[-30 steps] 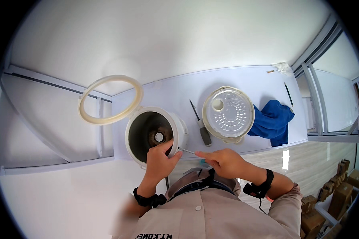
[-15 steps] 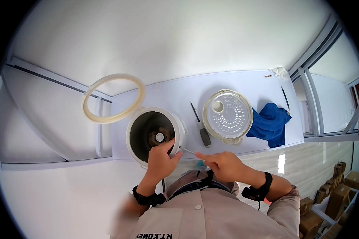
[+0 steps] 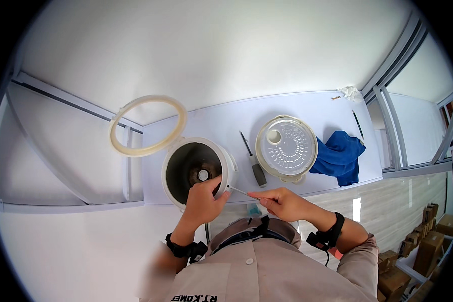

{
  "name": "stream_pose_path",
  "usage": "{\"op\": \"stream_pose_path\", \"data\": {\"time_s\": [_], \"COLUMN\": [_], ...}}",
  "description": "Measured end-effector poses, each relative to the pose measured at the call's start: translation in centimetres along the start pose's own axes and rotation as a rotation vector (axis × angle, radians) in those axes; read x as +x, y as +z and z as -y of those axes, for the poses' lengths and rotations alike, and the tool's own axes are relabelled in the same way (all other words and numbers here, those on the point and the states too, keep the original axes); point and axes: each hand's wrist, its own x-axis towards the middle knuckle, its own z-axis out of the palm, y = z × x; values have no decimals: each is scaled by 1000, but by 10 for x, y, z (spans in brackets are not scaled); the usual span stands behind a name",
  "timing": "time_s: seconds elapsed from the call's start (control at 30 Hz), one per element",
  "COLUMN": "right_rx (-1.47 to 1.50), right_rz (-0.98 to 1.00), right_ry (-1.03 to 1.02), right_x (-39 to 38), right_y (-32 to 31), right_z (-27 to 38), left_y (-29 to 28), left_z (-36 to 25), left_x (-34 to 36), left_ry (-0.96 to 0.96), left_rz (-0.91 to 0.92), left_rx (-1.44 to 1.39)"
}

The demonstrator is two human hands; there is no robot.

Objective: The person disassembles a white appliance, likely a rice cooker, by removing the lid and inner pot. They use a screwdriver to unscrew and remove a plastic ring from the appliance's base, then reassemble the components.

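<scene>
A white rice cooker body (image 3: 231, 168) lies tilted toward me at the table's front edge, its dark inside showing a round pale centre piece (image 3: 203, 175). My left hand (image 3: 205, 200) grips its near right rim, fingers inside and thumb outside. In my right hand (image 3: 282, 204) is a slim screwdriver (image 3: 240, 191), its handle hidden by the fingers. The shaft runs left to a small dark spot on the cooker's outer wall, beside my left thumb. A cream lid ring (image 3: 120, 146) stands raised from the cooker's far side.
On the white table (image 3: 216, 118) lies a grey-handled screwdriver (image 3: 257, 171). Right of it are a round inner lid (image 3: 292, 161), a blue cloth (image 3: 340, 156), a dark pen-like tool (image 3: 358, 125) and crumpled white paper (image 3: 348, 92). Brown boxes (image 3: 429, 247) stand at the lower right.
The right hand has turned slightly on the screwdriver, its fingers shifting. The tip stays at the same spot on the cooker, and the left hand keeps its grip.
</scene>
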Motion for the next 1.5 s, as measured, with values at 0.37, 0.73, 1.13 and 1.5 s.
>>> {"op": "stream_pose_path", "data": {"time_s": [0.37, 0.73, 1.13, 1.5], "right_rx": [-96, -907, -766, -739], "right_rz": [-41, -291, -262, -112], "right_ry": [-79, -293, -217, -138], "right_x": [-1, -17, -28, -18], "right_y": [-1, 17, 38, 21], "right_z": [-2, 14, 29, 66], "left_y": [-20, -13, -11, -11], "left_z": [-3, 13, 11, 13], "left_x": [17, 11, 7, 8], "left_ry": [-39, -56, -86, -68], "left_rz": [224, 220, 243, 218], "left_rx": [25, -155, -231, -160]}}
